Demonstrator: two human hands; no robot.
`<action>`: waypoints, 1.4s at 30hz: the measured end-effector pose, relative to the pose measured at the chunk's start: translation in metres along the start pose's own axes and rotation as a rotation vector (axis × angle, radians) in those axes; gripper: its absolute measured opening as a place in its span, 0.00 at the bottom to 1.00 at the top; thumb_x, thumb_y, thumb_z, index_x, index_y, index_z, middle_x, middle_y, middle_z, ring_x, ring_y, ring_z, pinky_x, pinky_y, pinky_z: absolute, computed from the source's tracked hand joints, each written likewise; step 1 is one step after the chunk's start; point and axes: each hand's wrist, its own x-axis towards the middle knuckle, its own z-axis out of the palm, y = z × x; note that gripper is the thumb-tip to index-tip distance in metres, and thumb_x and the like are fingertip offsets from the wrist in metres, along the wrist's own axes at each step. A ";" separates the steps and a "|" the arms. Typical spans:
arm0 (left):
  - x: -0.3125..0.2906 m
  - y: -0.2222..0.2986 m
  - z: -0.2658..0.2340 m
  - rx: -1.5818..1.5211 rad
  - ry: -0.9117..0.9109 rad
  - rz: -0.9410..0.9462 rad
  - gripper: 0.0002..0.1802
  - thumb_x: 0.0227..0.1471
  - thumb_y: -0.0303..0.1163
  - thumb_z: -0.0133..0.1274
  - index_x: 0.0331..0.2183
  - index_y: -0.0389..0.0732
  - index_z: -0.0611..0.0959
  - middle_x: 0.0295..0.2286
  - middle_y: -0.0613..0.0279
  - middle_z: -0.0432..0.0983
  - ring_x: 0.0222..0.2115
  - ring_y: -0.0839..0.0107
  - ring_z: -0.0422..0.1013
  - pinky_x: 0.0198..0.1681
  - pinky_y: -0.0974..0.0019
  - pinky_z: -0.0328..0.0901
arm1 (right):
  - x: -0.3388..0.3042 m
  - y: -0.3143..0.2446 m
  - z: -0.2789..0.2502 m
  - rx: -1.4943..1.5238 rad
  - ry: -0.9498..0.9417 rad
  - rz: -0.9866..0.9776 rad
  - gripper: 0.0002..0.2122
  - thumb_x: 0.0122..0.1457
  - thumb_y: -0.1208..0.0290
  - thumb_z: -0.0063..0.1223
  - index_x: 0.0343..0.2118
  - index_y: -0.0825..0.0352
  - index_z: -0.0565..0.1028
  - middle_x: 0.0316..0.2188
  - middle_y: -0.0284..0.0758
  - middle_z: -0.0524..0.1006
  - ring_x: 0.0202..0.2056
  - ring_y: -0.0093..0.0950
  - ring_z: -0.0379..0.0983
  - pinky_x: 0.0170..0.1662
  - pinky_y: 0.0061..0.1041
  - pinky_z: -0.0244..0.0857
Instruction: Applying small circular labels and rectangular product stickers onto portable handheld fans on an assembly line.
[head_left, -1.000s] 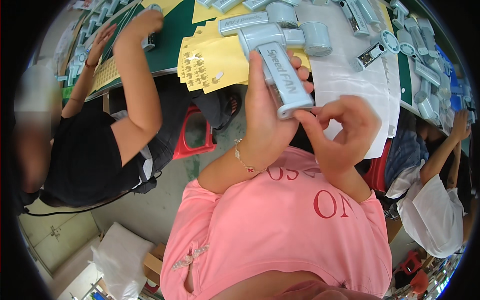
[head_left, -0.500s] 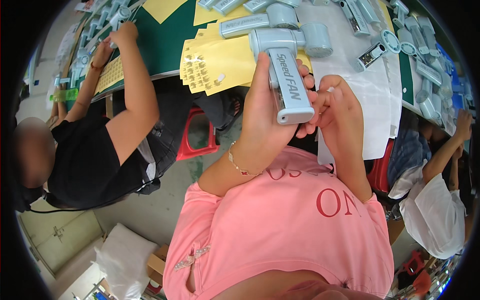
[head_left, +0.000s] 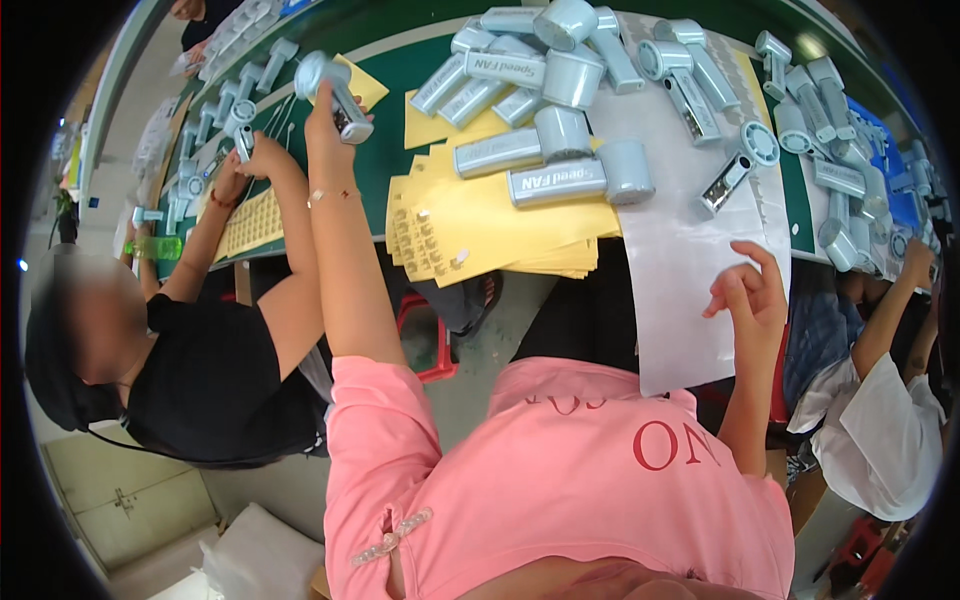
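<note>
My left hand [head_left: 322, 128] is stretched out to the far left, closed round the handle of a pale blue handheld fan [head_left: 347, 112]. Its round head points up and away, and a see-through strip shows along the handle. My right hand [head_left: 752, 292] is raised over the white sheet [head_left: 680, 310], fingers loosely bent and apart, with nothing visible in it. Between my hands, two handheld fans lie on a stack of yellow sticker sheets [head_left: 440, 220]: a nearer fan [head_left: 555, 185] and one just behind it [head_left: 497, 154]. A small white piece [head_left: 462, 256] rests on the stack.
More fans [head_left: 515, 68] are heaped behind the stack. A fan handle with bared inner parts [head_left: 723, 185] lies by a round grille [head_left: 760, 144] on the right. A co-worker in black [head_left: 215, 375] works close at left, near my outstretched arm; another in white [head_left: 870, 430] sits at right.
My left hand has carried the fan from in front of me to the far left. My right hand has come away from it and its fingers have spread.
</note>
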 end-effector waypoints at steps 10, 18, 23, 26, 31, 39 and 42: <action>-0.145 0.007 0.094 -1.506 -0.300 -0.662 0.22 0.54 0.43 0.42 0.43 0.35 0.65 0.32 0.53 0.65 0.33 0.63 0.64 0.34 0.63 0.65 | 0.004 -0.007 0.026 0.010 -0.013 -0.060 0.16 0.54 0.81 0.48 0.46 0.71 0.64 0.22 0.33 0.70 0.22 0.17 0.66 0.25 0.14 0.65; -0.195 0.019 0.121 -1.497 -0.411 -0.638 0.36 0.54 0.35 0.43 0.54 0.24 0.46 0.33 0.55 0.61 0.33 0.66 0.61 0.36 0.67 0.63 | -0.002 -0.017 0.043 0.036 -0.098 -0.086 0.16 0.53 0.82 0.49 0.45 0.71 0.64 0.21 0.32 0.70 0.22 0.16 0.66 0.25 0.14 0.65; -0.201 0.018 0.122 -1.492 -0.377 -0.637 0.35 0.54 0.36 0.43 0.53 0.24 0.48 0.33 0.54 0.61 0.33 0.65 0.61 0.36 0.67 0.63 | -0.008 -0.010 0.035 0.030 -0.073 -0.093 0.17 0.52 0.82 0.49 0.46 0.71 0.64 0.21 0.32 0.70 0.22 0.17 0.66 0.25 0.14 0.65; -0.189 0.014 0.121 -1.399 -0.387 -0.636 0.27 0.54 0.41 0.43 0.47 0.29 0.58 0.32 0.54 0.63 0.32 0.65 0.63 0.35 0.66 0.65 | -0.009 -0.009 0.028 0.041 -0.053 -0.088 0.17 0.52 0.83 0.49 0.46 0.71 0.64 0.21 0.32 0.70 0.22 0.17 0.66 0.24 0.14 0.65; -0.076 -0.005 0.079 -0.060 -0.007 0.180 0.24 0.47 0.47 0.53 0.36 0.35 0.72 0.26 0.54 0.73 0.27 0.66 0.70 0.29 0.61 0.67 | -0.012 -0.009 0.012 0.038 -0.030 -0.083 0.17 0.52 0.83 0.49 0.46 0.71 0.64 0.21 0.32 0.70 0.22 0.17 0.66 0.25 0.14 0.64; 0.052 -0.053 -0.029 1.627 0.855 0.325 0.39 0.28 0.59 0.61 0.35 0.40 0.70 0.31 0.54 0.71 0.32 0.57 0.72 0.32 0.52 0.68 | -0.011 -0.015 -0.010 -0.157 0.067 -0.080 0.14 0.51 0.82 0.51 0.42 0.69 0.69 0.22 0.30 0.71 0.23 0.16 0.66 0.27 0.14 0.62; 0.047 -0.055 -0.039 1.640 0.965 0.334 0.46 0.27 0.64 0.59 0.40 0.36 0.70 0.39 0.53 0.68 0.40 0.56 0.67 0.38 0.43 0.60 | 0.001 -0.021 0.002 -0.349 0.009 -0.137 0.12 0.50 0.82 0.53 0.39 0.68 0.71 0.23 0.30 0.72 0.25 0.16 0.68 0.28 0.14 0.62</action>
